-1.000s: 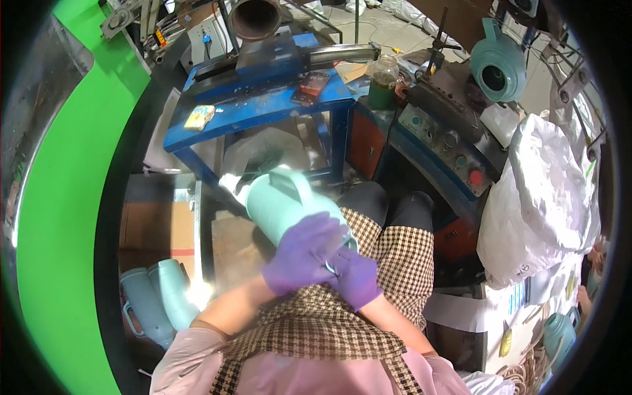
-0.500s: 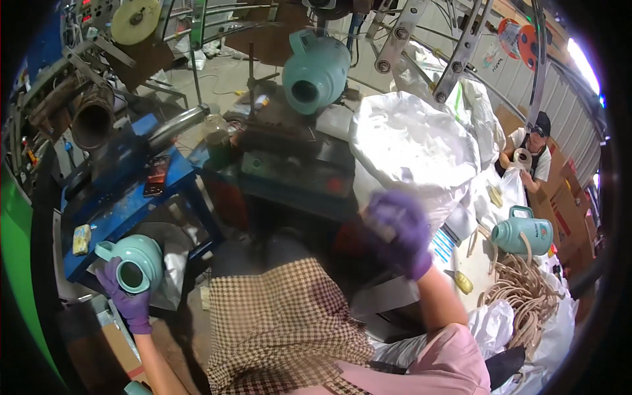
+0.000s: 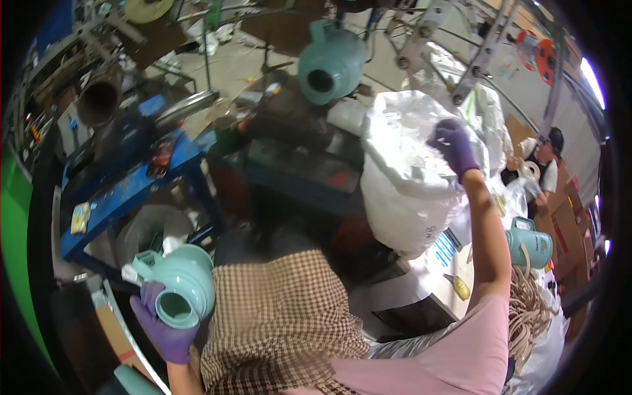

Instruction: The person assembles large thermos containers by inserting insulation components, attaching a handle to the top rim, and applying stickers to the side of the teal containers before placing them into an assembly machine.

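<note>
My left hand (image 3: 163, 329), in a purple glove, grips a teal plastic jug (image 3: 191, 276) by its neck, left of my lap. The jug is tipped so that its round mouth faces me, with its handle at the far left. My right hand (image 3: 453, 145), gloved in purple too, is over the mouth of a large white sack (image 3: 401, 191) to the right. Its fingers are curled, and whatever may be in them cannot be made out. Glossy white, crumpled plastic shows inside the sack.
Ahead, another teal jug (image 3: 329, 62) sits on a dark machine (image 3: 296, 164). A blue metal bench (image 3: 131, 197) stands left. At right are a third teal jug (image 3: 533, 247), coiled beige cords (image 3: 526, 316) and a yellow-handled tool (image 3: 459, 287). Beyond, a person (image 3: 543, 161) handles a roll.
My left hand has brought the jug rightward, closer to my lap. My right hand has moved from in front of me up and right, over the white sack. The whole view has shifted slightly.
</note>
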Demonstrator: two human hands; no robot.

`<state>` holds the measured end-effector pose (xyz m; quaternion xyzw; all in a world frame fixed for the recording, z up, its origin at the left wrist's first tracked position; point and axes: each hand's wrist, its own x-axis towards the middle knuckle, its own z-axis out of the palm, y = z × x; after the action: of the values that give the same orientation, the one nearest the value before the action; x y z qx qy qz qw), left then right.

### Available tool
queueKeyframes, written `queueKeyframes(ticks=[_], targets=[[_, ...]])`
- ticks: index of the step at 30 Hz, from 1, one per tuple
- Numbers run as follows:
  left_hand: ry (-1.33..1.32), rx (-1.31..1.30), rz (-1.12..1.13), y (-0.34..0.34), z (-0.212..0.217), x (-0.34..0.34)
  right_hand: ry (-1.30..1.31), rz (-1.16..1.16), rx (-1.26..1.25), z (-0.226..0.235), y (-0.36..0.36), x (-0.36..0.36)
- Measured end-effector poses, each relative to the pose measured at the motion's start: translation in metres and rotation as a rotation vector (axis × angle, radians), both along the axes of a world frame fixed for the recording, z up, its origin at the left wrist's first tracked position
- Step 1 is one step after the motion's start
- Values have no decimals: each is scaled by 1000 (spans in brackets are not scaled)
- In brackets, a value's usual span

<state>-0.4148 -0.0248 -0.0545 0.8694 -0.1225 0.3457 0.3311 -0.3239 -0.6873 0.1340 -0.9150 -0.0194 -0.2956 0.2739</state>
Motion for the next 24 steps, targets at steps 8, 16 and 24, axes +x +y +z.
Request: queueKeyframes(ticks=[8, 16, 24], targets=[[79, -194, -169, -17, 30, 3, 186, 640, 645, -78, 291, -77], [137, 41, -226, -6, 46, -5, 586, 683, -503, -187, 366, -91], [292, -62, -244, -16, 49, 3, 128, 920, 252, -110, 381, -65]])
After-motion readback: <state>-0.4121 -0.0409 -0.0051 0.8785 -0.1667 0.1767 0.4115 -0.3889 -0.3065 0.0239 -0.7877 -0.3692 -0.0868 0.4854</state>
